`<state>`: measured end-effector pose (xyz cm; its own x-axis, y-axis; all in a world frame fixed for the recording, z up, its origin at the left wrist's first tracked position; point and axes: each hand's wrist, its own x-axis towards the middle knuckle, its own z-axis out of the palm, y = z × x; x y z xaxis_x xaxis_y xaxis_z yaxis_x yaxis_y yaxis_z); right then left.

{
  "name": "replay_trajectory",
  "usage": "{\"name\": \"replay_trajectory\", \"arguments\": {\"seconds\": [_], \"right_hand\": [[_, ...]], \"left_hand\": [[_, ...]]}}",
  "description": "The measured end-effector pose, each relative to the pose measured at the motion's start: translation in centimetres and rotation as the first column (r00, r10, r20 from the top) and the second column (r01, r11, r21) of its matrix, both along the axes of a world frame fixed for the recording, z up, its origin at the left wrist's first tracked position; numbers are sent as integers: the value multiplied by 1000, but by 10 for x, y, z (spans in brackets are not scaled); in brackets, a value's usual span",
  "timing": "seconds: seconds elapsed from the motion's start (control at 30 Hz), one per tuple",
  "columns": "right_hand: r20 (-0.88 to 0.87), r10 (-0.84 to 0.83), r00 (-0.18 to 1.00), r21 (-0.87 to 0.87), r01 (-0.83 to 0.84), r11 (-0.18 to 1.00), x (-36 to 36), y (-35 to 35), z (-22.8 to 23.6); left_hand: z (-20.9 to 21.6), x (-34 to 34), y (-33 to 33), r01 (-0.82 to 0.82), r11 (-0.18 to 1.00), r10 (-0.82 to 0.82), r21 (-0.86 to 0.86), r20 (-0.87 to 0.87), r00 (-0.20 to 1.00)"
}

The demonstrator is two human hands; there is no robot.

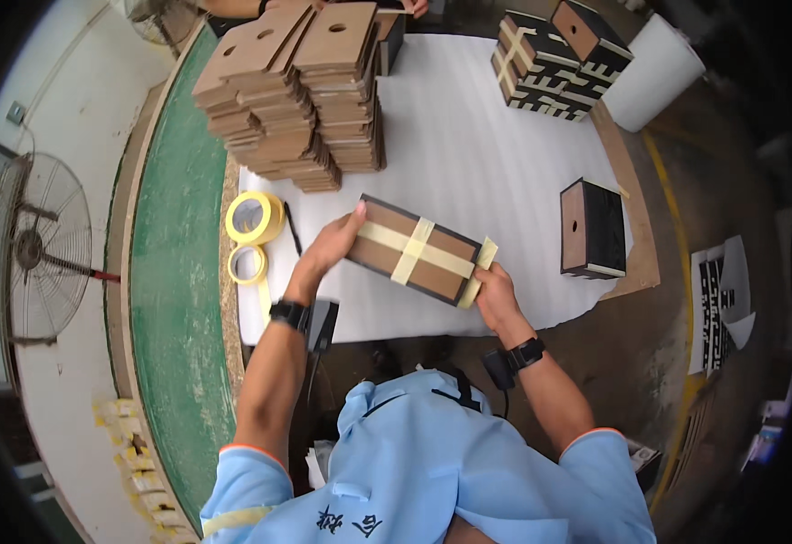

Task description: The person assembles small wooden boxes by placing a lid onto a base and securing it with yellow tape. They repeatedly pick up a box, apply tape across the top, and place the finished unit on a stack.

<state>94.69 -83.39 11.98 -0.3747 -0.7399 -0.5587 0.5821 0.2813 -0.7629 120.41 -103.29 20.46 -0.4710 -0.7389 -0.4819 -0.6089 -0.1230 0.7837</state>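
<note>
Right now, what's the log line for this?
left hand: holds box | right hand: at end tape strip | tape rolls: left of box

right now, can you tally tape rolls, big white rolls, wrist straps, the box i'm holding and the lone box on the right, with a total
Tape rolls: 2
White roll: 1
Wrist straps: 2
Held box, in left hand and right hand: 1
Lone box: 1
Total: 7

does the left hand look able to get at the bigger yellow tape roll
Likely yes: only a slim black item lies between the left hand and tape roll, but that hand holds the box.
</note>
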Motion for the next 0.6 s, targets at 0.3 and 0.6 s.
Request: {"name": "replay_trajectory", "arguments": {"seconds": [0.3,0.6], "right_hand": [[-86,-159,984,-238,135,962,-18,22,41],[-504,103,857,22,-107,994,-17,30,45]], "left_hand": [[-33,20,48,-66,973,227,223,-848,479],[-28,40,81,-228,952,305,204,-592,746]]}}
